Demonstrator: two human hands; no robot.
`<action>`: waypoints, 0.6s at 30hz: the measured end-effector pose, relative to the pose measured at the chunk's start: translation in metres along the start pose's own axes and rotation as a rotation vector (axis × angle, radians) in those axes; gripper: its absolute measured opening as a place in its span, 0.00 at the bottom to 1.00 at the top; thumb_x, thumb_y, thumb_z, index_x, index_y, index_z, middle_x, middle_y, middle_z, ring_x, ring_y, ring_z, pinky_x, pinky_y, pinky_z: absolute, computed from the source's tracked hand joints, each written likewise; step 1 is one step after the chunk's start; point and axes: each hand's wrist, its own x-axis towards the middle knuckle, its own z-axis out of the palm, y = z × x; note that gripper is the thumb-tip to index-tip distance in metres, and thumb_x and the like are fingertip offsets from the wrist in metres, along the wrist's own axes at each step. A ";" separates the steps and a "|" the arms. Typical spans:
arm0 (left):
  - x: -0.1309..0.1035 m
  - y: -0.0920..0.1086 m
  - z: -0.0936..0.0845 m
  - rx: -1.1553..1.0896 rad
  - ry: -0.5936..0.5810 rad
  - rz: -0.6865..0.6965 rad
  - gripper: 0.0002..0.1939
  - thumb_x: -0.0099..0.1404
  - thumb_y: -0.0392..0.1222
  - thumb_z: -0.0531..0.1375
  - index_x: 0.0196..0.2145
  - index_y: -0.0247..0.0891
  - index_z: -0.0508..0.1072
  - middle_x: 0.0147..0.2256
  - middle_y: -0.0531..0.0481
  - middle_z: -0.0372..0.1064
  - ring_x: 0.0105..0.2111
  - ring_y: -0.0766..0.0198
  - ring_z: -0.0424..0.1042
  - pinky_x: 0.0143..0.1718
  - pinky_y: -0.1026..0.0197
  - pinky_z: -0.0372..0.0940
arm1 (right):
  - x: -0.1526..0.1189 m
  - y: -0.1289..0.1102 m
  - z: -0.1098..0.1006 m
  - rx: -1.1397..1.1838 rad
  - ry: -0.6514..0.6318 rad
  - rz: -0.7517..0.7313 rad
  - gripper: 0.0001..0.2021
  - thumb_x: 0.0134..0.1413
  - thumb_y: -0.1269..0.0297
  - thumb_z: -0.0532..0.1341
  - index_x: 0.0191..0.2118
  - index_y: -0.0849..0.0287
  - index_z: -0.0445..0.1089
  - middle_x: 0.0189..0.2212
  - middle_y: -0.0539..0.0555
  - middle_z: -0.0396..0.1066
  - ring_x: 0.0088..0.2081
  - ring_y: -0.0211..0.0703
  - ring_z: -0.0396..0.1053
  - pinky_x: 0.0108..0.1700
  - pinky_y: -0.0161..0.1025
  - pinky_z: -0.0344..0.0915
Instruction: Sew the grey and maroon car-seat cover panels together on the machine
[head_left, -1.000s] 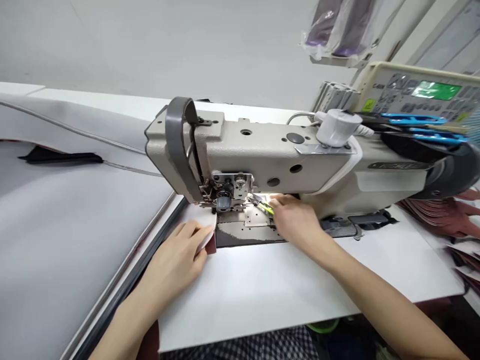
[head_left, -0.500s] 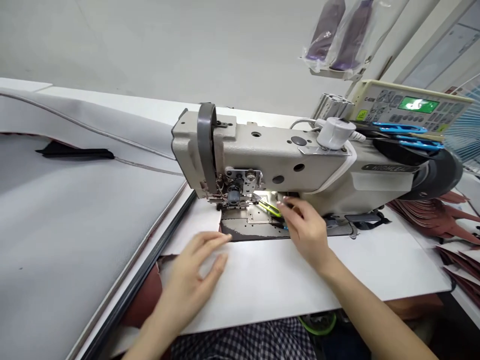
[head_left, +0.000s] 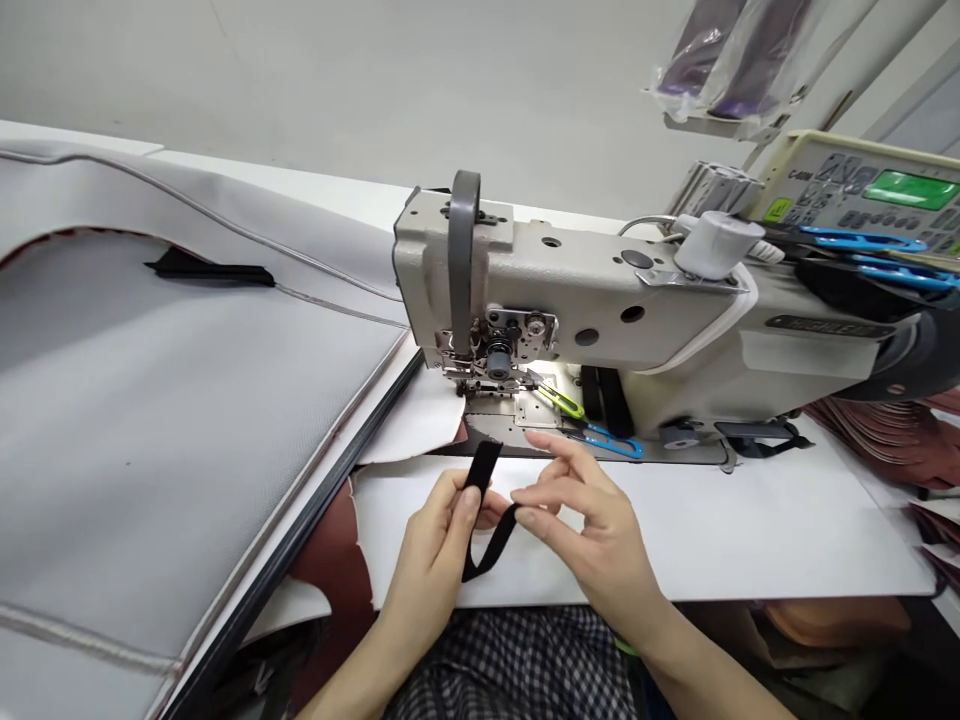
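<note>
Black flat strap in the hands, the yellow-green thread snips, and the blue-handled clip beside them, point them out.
Black flat strap (head_left: pixel 481 470), head view: upper end above the left thumb.
Yellow-green thread snips (head_left: pixel 561 401), head view: middle of the handle.
Blue-handled clip (head_left: pixel 615 443), head view: its blue loop.

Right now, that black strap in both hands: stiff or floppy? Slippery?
Probably floppy: the black strap bends in a V between the left hand and right hand. Likely light, since fingertips alone pinch it. Slipperiness cannot be told; it looks matte and woven.
</note>
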 end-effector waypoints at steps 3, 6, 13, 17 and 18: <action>-0.014 0.000 -0.001 0.082 -0.097 -0.018 0.18 0.73 0.56 0.49 0.46 0.41 0.68 0.41 0.49 0.74 0.38 0.63 0.71 0.41 0.61 0.67 | 0.005 -0.002 -0.001 0.133 -0.002 0.091 0.03 0.57 0.69 0.66 0.34 0.55 0.78 0.36 0.55 0.77 0.46 0.47 0.74 0.38 0.36 0.73; -0.020 0.001 -0.002 0.085 -0.172 -0.013 0.20 0.74 0.56 0.47 0.47 0.40 0.70 0.43 0.49 0.74 0.42 0.62 0.72 0.45 0.60 0.67 | 0.003 -0.003 0.002 0.207 0.034 0.145 0.03 0.55 0.70 0.67 0.32 0.56 0.77 0.37 0.53 0.77 0.37 0.42 0.76 0.32 0.33 0.73; -0.014 0.005 0.002 0.064 -0.090 0.063 0.18 0.71 0.54 0.54 0.49 0.41 0.72 0.44 0.49 0.75 0.42 0.64 0.74 0.47 0.63 0.69 | -0.004 -0.002 0.010 0.232 0.012 0.160 0.03 0.56 0.69 0.67 0.31 0.57 0.73 0.33 0.50 0.75 0.31 0.36 0.73 0.35 0.33 0.71; -0.029 0.013 -0.009 0.154 -0.035 0.103 0.14 0.70 0.51 0.55 0.39 0.41 0.77 0.34 0.52 0.77 0.34 0.65 0.76 0.38 0.68 0.71 | 0.002 0.004 0.009 0.311 -0.021 0.244 0.06 0.58 0.63 0.66 0.39 0.56 0.69 0.31 0.48 0.74 0.27 0.36 0.72 0.33 0.35 0.71; -0.037 0.019 -0.019 0.220 -0.014 0.134 0.13 0.70 0.51 0.56 0.39 0.42 0.77 0.33 0.54 0.77 0.34 0.65 0.76 0.38 0.69 0.71 | 0.008 0.008 0.007 0.273 -0.056 0.245 0.06 0.60 0.62 0.64 0.41 0.56 0.68 0.32 0.49 0.75 0.28 0.37 0.72 0.34 0.36 0.71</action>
